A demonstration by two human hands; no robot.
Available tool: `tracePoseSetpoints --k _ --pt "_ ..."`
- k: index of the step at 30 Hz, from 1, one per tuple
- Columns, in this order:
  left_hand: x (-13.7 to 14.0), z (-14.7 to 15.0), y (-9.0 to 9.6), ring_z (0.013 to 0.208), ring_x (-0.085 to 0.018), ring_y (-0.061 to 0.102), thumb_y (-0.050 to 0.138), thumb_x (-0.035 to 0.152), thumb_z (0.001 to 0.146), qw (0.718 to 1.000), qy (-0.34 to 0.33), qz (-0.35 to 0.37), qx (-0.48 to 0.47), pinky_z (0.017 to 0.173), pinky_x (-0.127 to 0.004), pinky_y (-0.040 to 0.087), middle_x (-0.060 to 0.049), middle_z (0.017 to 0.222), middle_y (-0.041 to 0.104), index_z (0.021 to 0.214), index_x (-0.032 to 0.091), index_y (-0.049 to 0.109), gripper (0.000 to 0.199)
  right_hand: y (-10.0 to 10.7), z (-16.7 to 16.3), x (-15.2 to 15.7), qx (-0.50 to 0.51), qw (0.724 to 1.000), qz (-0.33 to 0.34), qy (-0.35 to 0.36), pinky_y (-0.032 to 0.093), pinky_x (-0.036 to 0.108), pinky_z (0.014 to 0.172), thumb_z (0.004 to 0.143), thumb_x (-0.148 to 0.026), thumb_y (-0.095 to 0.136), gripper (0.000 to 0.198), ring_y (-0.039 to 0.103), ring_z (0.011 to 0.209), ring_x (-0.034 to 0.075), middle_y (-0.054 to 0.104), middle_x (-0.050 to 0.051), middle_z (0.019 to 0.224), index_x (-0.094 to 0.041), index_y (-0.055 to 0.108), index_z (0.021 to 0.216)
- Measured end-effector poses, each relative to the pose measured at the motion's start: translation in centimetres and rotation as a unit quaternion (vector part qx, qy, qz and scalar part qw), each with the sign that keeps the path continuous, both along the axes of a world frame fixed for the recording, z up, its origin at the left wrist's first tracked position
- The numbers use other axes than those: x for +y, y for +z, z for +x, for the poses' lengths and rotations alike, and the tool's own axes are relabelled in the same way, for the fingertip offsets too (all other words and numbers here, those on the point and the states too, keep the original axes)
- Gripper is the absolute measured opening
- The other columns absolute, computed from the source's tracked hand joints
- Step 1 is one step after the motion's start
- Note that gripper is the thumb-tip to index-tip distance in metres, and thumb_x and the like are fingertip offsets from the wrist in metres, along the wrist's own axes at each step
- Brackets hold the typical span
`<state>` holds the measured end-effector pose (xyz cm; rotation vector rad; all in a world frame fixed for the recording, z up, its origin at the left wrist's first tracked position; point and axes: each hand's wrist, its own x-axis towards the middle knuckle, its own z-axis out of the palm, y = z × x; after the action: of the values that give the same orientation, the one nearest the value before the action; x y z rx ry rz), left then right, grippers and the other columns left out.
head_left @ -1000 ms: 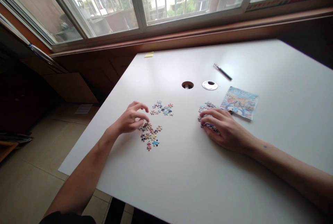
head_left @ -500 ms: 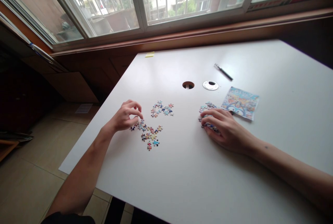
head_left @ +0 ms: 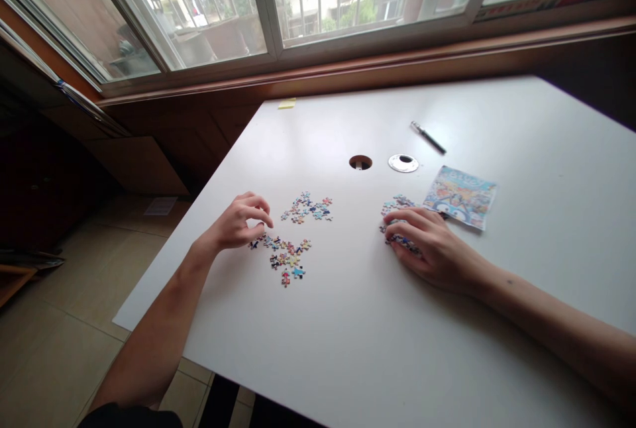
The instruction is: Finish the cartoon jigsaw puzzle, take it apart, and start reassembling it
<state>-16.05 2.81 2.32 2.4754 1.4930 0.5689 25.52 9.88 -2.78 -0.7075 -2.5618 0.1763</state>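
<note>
Left of the frame's centre, I have the left hand loosely curled, fingers parted, beside scattered puzzle pieces. Right of centre, the right hand drapes over another pile; I can't tell whether it grips any.

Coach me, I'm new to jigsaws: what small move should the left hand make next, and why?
Probably spread the near-left jigsaw pieces with the left hand: it is curled right beside them, and several lie crowded, while the right hand covers part of another pile.
</note>
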Motion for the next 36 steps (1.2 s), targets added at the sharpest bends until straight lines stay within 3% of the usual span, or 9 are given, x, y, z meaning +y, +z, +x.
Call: tracePoseSetpoints --k 5,12,19,24,28,36 --pt "-0.4 1.2 0.5 0.100 -0.019 0.053 0.057 0.006 0.077 0.993 -0.077 -0.090 0.011 0.092 -0.033 0.044 -0.002 0.100 0.063 0.086 0.030 0.079 0.034 0.0 -0.1 0.0 0.004 1.000 0.002 0.001 0.045 0.049 0.097 0.090 -0.020 0.057 0.013 0.056 0.116 0.029 0.063 0.009 0.122 -0.024 0.060 0.102" --pt "-0.3 2.2 0.0 0.106 -0.022 0.053 0.054 0.009 0.076 0.996 -0.054 -0.067 0.034 0.107 -0.042 0.036 -0.003 0.109 0.061 0.122 0.032 0.069 0.054 0.3 -0.2 -0.1 0.006 1.000 -0.003 -0.003 0.046 0.049 0.095 0.088 -0.020 0.058 0.014 0.057 0.115 0.029 0.064 0.009 0.122 -0.025 0.061 0.101" --pt "-0.3 2.5 -0.3 0.101 -0.022 0.053 0.052 0.010 0.076 0.998 -0.059 -0.032 0.013 0.101 -0.041 0.038 -0.003 0.105 0.062 0.106 0.030 0.074 0.043 0.3 -0.2 -0.1 0.004 1.000 -0.002 -0.001 0.046 0.049 0.095 0.088 -0.021 0.058 0.013 0.057 0.115 0.030 0.064 0.009 0.122 -0.025 0.061 0.100" --pt "-0.3 2.5 -0.4 0.102 -0.023 0.053 0.053 0.011 0.076 0.998 -0.041 -0.024 0.032 0.102 -0.043 0.036 -0.004 0.107 0.063 0.112 0.029 0.073 0.045 0.4 -0.2 -0.1 -0.002 1.000 -0.004 -0.004 0.045 0.049 0.096 0.089 -0.020 0.057 0.014 0.056 0.115 0.029 0.063 0.009 0.122 -0.024 0.060 0.102" --pt "-0.4 2.6 -0.5 0.098 -0.022 0.054 0.052 0.011 0.076 0.999 -0.042 -0.002 0.004 0.099 -0.041 0.038 -0.003 0.102 0.063 0.104 0.028 0.075 0.040 0.3 -0.1 -0.1 -0.001 1.000 -0.005 -0.002 0.045 0.049 0.096 0.089 -0.020 0.057 0.013 0.056 0.115 0.029 0.063 0.009 0.122 -0.025 0.060 0.102" --pt "-0.7 3.9 -0.2 0.101 -0.022 0.052 0.053 0.011 0.077 0.994 -0.093 -0.045 0.039 0.104 -0.041 0.033 -0.003 0.100 0.058 0.114 0.037 0.073 0.050 0.3 -0.2 -0.1 0.001 1.000 -0.005 -0.003 0.045 0.049 0.096 0.088 -0.020 0.058 0.014 0.057 0.115 0.029 0.064 0.009 0.122 -0.025 0.061 0.102"
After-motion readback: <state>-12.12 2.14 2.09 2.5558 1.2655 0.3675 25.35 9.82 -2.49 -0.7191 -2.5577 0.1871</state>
